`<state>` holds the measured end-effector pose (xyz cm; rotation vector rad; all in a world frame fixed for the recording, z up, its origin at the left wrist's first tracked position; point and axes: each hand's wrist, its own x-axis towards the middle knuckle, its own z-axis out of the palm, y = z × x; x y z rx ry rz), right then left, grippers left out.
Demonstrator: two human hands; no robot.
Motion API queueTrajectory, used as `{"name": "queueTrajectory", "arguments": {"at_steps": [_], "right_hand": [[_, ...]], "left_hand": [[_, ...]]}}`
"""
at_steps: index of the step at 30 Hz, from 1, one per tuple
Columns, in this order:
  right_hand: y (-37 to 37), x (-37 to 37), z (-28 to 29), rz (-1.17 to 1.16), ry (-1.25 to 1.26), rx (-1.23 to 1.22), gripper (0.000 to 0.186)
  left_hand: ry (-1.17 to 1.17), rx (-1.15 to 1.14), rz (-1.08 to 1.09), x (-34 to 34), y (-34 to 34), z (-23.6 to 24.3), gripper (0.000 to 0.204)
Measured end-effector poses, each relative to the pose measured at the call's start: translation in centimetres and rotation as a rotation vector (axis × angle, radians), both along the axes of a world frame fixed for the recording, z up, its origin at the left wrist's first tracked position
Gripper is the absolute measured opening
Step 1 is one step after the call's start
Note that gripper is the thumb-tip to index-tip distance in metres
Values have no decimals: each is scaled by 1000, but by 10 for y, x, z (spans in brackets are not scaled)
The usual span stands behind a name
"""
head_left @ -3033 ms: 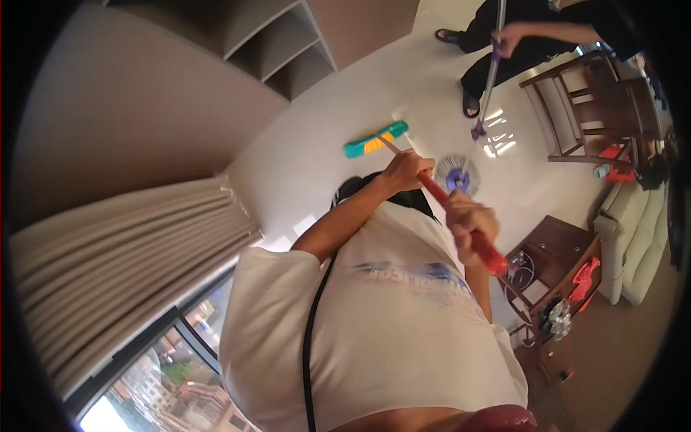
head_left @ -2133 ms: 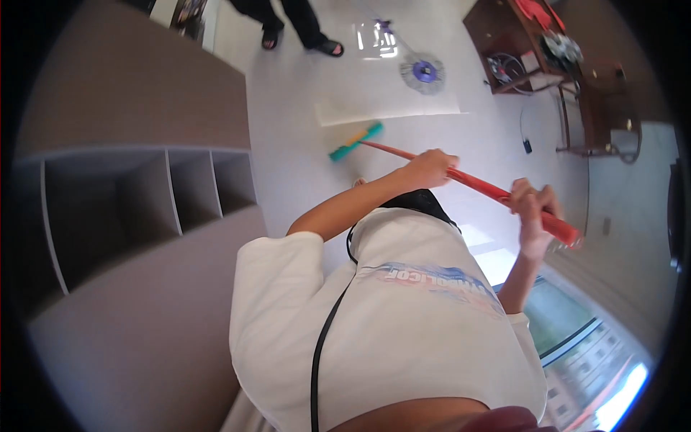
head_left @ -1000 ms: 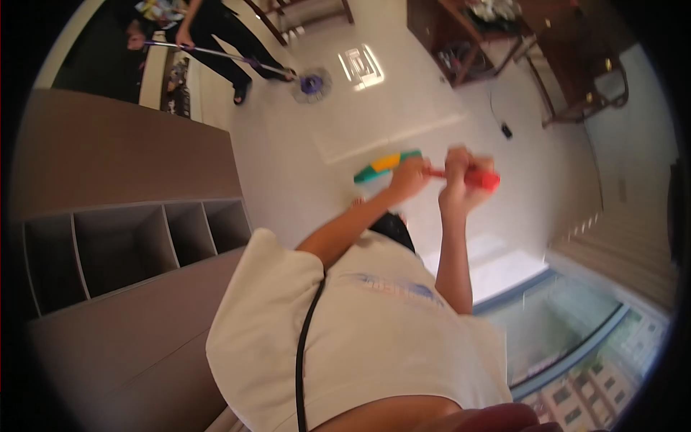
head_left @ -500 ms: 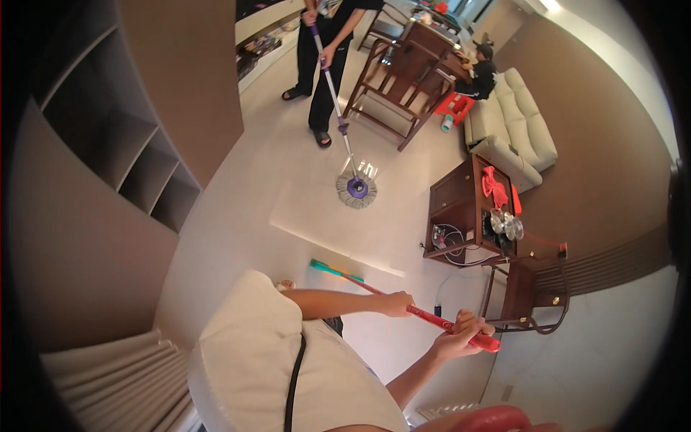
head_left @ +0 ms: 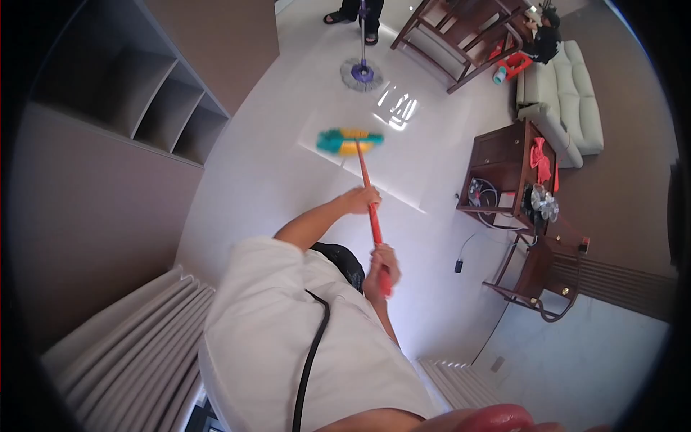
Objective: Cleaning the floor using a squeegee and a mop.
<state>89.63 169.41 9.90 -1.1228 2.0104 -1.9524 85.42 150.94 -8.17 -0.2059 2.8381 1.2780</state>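
Left hand point(head_left: 362, 199) and right hand point(head_left: 384, 265) wrap snugly around the broomstick point(head_left: 375, 227), left nearer the broom head point(head_left: 348, 141), probably to steer.

1. The fisheye head view looks down and forward from the wearer's head.
2. Nearest, the white shirt point(head_left: 281, 338) fills the lower middle.
3. Beyond, it takes in floor point(head_left: 266, 158), left cabinet point(head_left: 86, 187) and far-right sofa point(head_left: 565, 97).

No words, labels, numbers or signs can be read here. The red broom handle point(head_left: 375, 226) may bear faint pale markings, but they are too small and blurred to make out.
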Motion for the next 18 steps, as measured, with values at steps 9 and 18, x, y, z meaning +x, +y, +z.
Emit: {"name": "queueTrajectory", "arguments": {"at_steps": [9, 18], "right_hand": [[-60, -32, 4, -163, -109, 17, 16], [-86, -48, 70, 124, -168, -4, 33]], "left_hand": [[172, -125, 236, -48, -75, 17, 19], [318, 202, 317, 27, -35, 40, 20]]}}
